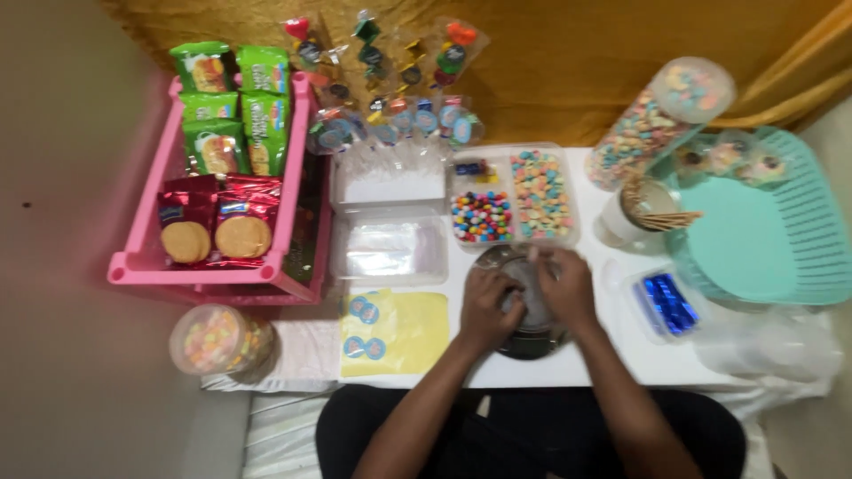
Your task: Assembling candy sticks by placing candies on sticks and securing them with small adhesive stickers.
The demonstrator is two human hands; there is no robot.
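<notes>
Centrally, left hand (486, 304) and right hand (563, 286) meeting over round dish (531, 341), near table edge (568, 383)

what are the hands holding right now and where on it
Both hands, left hand and right hand, meet over a round dark dish on the white table. The fingers pinch something small and clear between them; what it is cannot be told.

white table (621, 350) | candy trays (515, 197), sticker sheet (393, 331) (yellow), teal basket (812, 239)
</notes>
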